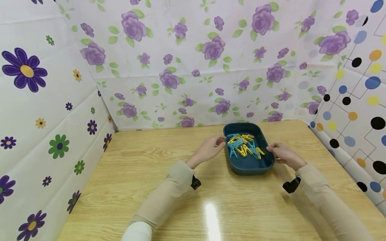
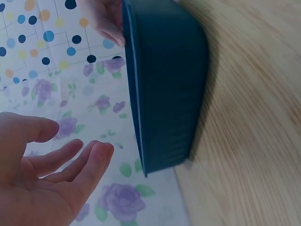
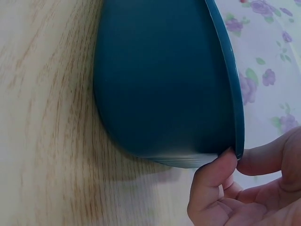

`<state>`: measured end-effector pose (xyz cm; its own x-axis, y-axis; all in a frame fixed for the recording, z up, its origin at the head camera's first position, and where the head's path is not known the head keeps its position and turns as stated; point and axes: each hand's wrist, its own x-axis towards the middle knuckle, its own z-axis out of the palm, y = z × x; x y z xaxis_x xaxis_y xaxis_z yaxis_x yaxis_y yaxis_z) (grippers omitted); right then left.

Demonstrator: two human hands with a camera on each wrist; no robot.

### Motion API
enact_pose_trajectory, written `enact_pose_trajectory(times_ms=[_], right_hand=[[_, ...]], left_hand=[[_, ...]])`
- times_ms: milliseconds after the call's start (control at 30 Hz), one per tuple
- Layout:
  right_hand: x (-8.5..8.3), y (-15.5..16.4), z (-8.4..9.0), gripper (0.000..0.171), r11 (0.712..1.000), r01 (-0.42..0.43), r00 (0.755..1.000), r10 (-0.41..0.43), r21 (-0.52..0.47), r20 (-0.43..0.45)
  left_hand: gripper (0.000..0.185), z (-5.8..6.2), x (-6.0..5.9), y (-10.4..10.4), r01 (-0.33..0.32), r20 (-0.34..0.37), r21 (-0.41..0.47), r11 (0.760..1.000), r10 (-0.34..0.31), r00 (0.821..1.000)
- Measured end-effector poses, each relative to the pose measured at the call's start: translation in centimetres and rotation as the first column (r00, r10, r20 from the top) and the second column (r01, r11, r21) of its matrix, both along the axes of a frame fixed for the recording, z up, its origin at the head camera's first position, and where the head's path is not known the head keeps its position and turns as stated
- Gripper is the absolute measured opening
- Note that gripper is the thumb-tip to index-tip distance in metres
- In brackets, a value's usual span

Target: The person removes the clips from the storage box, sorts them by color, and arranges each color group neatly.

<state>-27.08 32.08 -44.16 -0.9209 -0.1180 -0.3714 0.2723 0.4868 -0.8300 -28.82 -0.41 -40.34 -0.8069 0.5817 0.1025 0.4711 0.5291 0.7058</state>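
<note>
tray [image 1: 249,167]: dark teal all over, the same shade on its outer wall and its rim.
clothespins [image 1: 243,145]: a mixed heap of yellow ones and light blue ones, lying in the tray.
table [image 1: 144,187]: pale wood with a fine brown grain running along it; one white glare streak on the near part.
back wall [image 1: 193,60]: white sheet printed with purple roses and green leaves.
left wall [image 1: 36,100]: white, with scattered purple, green and yellow daisy-like flowers.
right wall [image 1: 362,87]: white, with black, blue, yellow and orange dots joined by thin dark lines.
sleeves [image 1: 169,197]: beige on both arms.
</note>
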Motion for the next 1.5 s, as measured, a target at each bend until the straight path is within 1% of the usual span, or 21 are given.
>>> enact_pose_trajectory(times_ms=[200, 267, 367, 433, 567, 633, 700, 733, 833, 933, 967, 1067, 1200, 1233, 1300, 1400, 1433, 1500], right_hand=[[0.1, 0.2, -0.1, 0.037, 1.0, -0.001, 1.0, 0.001, -0.004, 0.002], [0.1, 0.1, -0.1, 0.037, 1.0, 0.003, 1.0, -0.003, -0.004, 0.004], [0.1, 0.1, 0.0, 0.037, 1.0, 0.007, 1.0, -0.007, -0.005, 0.004], [0.1, 0.0, 0.0, 0.037, 1.0, 0.015, 1.0, -0.015, -0.012, 0.0], [0.0, 0.0, -0.3, 0.034, 0.999, 0.03, 1.0, -0.03, -0.036, -0.003], [0.0, 0.0, -0.4, 0.033, 0.999, 0.035, 0.999, -0.036, -0.041, -0.005], [-0.1, 0.1, -0.6, 0.032, 0.998, 0.041, 0.999, -0.041, -0.04, -0.005], [-0.1, 0.1, -0.7, 0.032, 0.998, 0.041, 0.999, -0.041, -0.04, -0.006], [-0.1, 0.1, -0.7, 0.033, 0.998, 0.042, 0.999, -0.042, -0.037, -0.006], [-0.1, 0.2, -0.6, 0.034, 0.999, 0.035, 0.999, -0.035, -0.034, -0.005], [0.0, 0.1, -0.4, 0.034, 0.999, 0.032, 0.999, -0.032, -0.03, -0.005], [0.1, 0.3, -0.2, 0.034, 0.999, 0.021, 1.0, -0.021, -0.025, -0.006], [0.1, 0.4, -0.2, 0.035, 0.999, 0.031, 0.999, -0.031, -0.012, -0.015], [0.2, 0.5, -0.2, 0.036, 0.999, 0.032, 0.999, -0.032, -0.009, -0.019], [0.1, 0.5, -0.3, 0.035, 0.999, 0.045, 0.999, -0.045, -0.007, -0.018], [0.1, 0.5, -0.3, 0.034, 0.999, 0.046, 0.999, -0.046, -0.008, -0.013], [0.0, 0.5, -0.4, 0.034, 0.999, 0.048, 0.999, -0.048, -0.01, -0.011], [-0.1, 0.5, -0.4, 0.034, 0.999, 0.048, 0.999, -0.048, -0.007, -0.012]], left_hand=[[0.034, 0.8, -0.2, 2.2, 0.034, 0.028, -0.009, 0.999, -0.034, 0.999], [0.032, 1.1, -0.4, 2.9, 0.041, 0.035, -0.023, 0.999, -0.041, 0.999], [0.032, 1.1, -0.8, 4.0, 0.053, 0.038, -0.069, 0.996, -0.051, 0.998], [0.032, 0.8, -1.3, 4.7, 0.059, 0.028, -0.11, 0.992, -0.056, 0.998], [0.031, 0.0, -2.2, 5.9, 0.073, 0.015, -0.197, 0.978, -0.072, 0.997], [0.031, -0.5, -2.7, 6.4, 0.089, 0.028, -0.231, 0.969, -0.085, 0.996], [0.031, -0.9, -3.0, 6.7, 0.111, 0.059, -0.244, 0.963, -0.099, 0.993], [0.03, -1.0, -3.1, 6.8, 0.125, 0.063, -0.259, 0.958, -0.112, 0.992], [0.03, -0.9, -3.6, 7.1, 0.191, 0.065, -0.317, 0.929, -0.179, 0.982], [0.03, -0.3, -4.1, 7.7, 0.241, 0.051, -0.41, 0.88, -0.241, 0.969], [0.03, -0.1, -4.3, 7.9, 0.252, 0.053, -0.43, 0.867, -0.255, 0.966], [0.031, 0.6, -5.0, 8.9, 0.259, 0.065, -0.476, 0.84, -0.26, 0.963], [0.033, 1.2, -5.6, 10.3, 0.249, 0.071, -0.512, 0.822, -0.248, 0.966], [0.03, 1.2, -5.7, 10.6, 0.253, 0.078, -0.533, 0.808, -0.251, 0.965], [0.027, 1.0, -5.9, 11.5, 0.261, 0.082, -0.581, 0.771, -0.263, 0.961], [0.038, 0.6, -6.2, 12.6, 0.282, 0.095, -0.64, 0.715, -0.291, 0.952], [0.039, 0.5, -6.2, 12.9, 0.282, 0.091, -0.663, 0.694, -0.298, 0.95], [0.038, 0.3, -6.1, 13.4, 0.261, 0.065, -0.695, 0.67, -0.302, 0.951]])
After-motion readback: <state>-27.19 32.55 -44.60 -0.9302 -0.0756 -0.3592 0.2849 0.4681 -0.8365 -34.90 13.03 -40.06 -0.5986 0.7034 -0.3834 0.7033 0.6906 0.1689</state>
